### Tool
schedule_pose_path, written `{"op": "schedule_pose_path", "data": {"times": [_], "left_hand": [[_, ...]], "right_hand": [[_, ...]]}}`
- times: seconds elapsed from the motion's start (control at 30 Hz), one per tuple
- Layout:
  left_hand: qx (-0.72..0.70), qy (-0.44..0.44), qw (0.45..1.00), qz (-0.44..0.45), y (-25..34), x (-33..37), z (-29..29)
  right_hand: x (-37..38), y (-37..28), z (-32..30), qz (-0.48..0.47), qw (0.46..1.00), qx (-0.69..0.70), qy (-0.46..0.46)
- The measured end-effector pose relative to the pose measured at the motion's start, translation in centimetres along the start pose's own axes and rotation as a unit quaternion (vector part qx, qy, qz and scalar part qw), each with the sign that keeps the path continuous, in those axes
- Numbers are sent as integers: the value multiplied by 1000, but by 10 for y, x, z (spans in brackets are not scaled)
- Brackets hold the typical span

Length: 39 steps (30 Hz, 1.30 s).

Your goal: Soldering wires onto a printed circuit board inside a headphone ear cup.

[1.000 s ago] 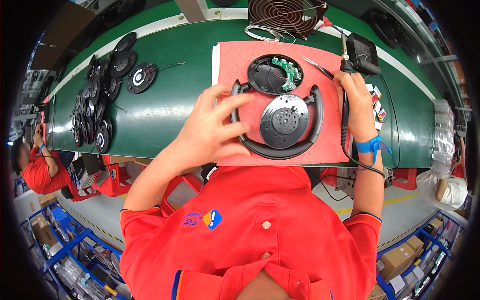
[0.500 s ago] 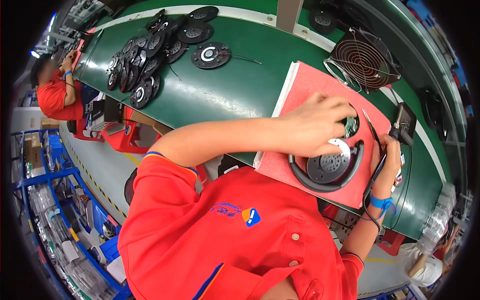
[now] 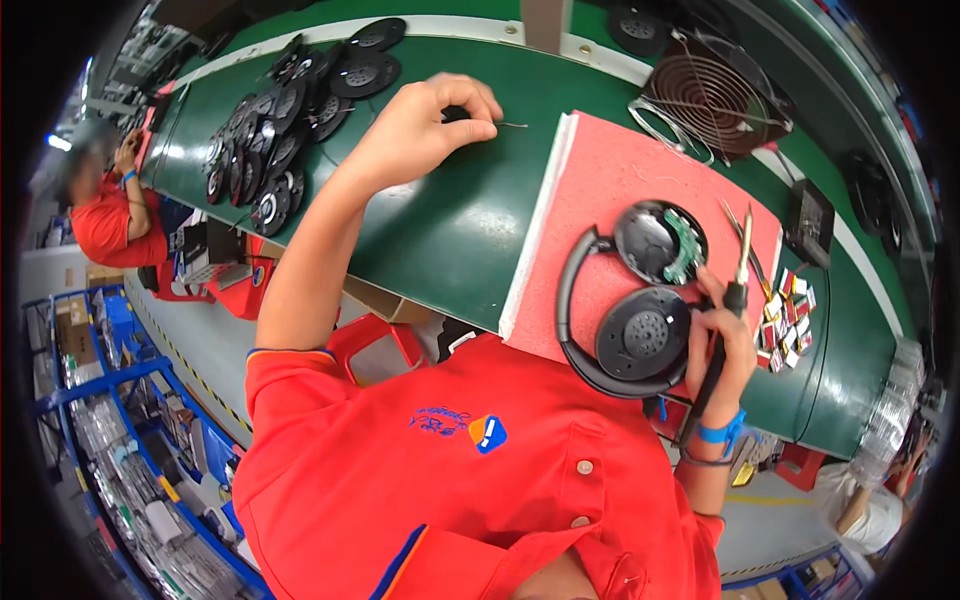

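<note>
- Gripped in the right hand [image 3: 728,345], fingers curled round it: a soldering iron [image 3: 735,298], thin metal tip up, dark handle running down past the palm.
- Just left of that hand, on a pink foam mat [image 3: 590,170]: black headphones [image 3: 563,310], close beside the fingers; touching or not, cannot tell.
- Well away, over the shiny green table [image 3: 440,250]: the left hand [image 3: 420,125], bent, with a narrow gap from thumb to finger, right at a black speaker disc [image 3: 455,113]; pinching or only reaching, cannot tell.
- Poking out past those fingertips: a thin wire [image 3: 513,125].
- On the headphones: a smooth, curved band; an upper cup [image 3: 640,245] open like a bowl, with a curved green circuit board [image 3: 682,248] inside; a round, flat lower cup [image 3: 645,333] dotted with little holes.
- Beside the iron's tip: pointy tweezers [image 3: 763,278], partly hidden.
- Farther right: small white and red pieces [image 3: 787,320], too tiny to make out.
- Far left: a messy pile of round speaker discs [image 3: 265,125], many half covered.
- Mostly hidden by fingers: the disc at the left hand.
</note>
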<state>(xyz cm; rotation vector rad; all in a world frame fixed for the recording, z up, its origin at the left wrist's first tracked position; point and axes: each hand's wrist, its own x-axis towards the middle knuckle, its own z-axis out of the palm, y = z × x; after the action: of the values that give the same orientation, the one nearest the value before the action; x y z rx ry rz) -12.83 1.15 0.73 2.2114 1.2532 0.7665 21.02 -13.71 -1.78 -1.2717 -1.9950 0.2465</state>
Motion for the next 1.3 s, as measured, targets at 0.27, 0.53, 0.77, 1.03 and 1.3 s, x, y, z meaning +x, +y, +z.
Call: {"op": "schedule_pose_path", "data": {"times": [0.27,0.53,0.77,1.03,1.3], "left_hand": [[-288,-232,922,-114,118,-4,37],[-341,-258,898,-101,130,8,70],[-357,-234,898,-110,126,9,79],[-370,-232,893,-110,123,12,83],[-375,-151,913,-52,126,19,85]], "right_hand": [[27,-8,5,26,984,176,31],[44,-9,3,68,942,325,46],[50,-7,-3,67,948,308,39],[50,-1,3,40,965,256,49],[53,-1,7,26,963,254,82]]}}
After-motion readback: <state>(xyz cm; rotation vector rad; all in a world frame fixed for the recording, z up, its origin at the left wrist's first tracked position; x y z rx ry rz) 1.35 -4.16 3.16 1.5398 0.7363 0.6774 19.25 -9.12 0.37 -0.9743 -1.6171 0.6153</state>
